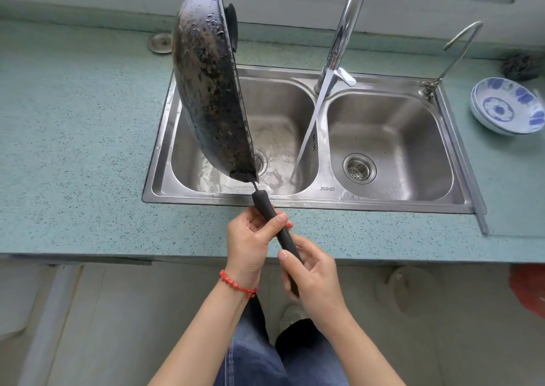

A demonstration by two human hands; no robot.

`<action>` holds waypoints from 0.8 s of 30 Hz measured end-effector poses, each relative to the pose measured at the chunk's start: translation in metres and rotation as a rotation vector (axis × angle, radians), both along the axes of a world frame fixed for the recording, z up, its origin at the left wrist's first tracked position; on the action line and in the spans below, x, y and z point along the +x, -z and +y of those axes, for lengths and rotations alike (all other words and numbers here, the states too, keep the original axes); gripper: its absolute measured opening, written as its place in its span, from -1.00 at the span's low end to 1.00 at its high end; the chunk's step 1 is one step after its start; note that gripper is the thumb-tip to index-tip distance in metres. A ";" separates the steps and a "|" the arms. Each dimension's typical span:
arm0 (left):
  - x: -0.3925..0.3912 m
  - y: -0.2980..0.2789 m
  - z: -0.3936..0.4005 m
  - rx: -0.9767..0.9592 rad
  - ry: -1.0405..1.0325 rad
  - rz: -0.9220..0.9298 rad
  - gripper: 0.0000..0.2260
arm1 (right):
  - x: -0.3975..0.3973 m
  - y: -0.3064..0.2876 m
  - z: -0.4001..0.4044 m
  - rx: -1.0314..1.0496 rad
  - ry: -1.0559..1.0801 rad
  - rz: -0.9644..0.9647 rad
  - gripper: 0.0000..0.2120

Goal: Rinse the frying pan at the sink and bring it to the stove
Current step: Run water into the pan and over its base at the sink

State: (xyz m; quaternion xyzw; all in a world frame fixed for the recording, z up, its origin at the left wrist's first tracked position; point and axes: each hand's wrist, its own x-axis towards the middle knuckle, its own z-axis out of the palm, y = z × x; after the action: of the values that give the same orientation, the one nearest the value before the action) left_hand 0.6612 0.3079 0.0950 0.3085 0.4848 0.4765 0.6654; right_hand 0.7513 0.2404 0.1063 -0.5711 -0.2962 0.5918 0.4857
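Observation:
The frying pan is blackened and crusted underneath, and it stands tipped on edge above the left basin of the steel double sink, its dark underside facing left. Its long black handle slopes down towards me. My left hand grips the upper part of the handle. My right hand holds the handle's lower end. A thin stream of water falls from the tall chrome faucet into the left basin, to the right of the pan and not touching it.
A blue-and-white bowl sits on the teal counter right of the sink, with a dark scrubber behind it. A small second tap stands at the sink's right rear corner. No stove is in view.

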 end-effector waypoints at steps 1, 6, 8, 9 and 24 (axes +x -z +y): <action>0.000 0.000 0.001 -0.009 0.007 -0.023 -0.85 | 0.000 -0.001 -0.001 0.005 -0.001 0.018 -0.81; -0.002 -0.001 0.005 -0.119 0.054 -0.312 -0.87 | -0.003 -0.008 0.000 0.017 -0.031 0.126 -0.80; -0.003 0.001 0.005 -0.153 0.071 -0.401 -0.88 | -0.001 -0.008 -0.001 -0.004 -0.034 0.134 -0.78; -0.003 0.002 0.004 -0.164 0.079 -0.420 -0.89 | 0.000 -0.008 -0.001 -0.016 -0.032 0.140 -0.80; 0.000 0.009 -0.002 -0.075 -0.002 -0.005 -0.91 | 0.003 0.004 -0.005 -0.117 -0.089 0.070 -0.88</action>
State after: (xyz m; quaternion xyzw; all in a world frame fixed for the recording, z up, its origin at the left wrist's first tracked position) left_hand 0.6610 0.3058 0.0856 0.2818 0.5008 0.4594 0.6773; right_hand 0.7542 0.2358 0.1022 -0.5637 -0.2693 0.6486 0.4349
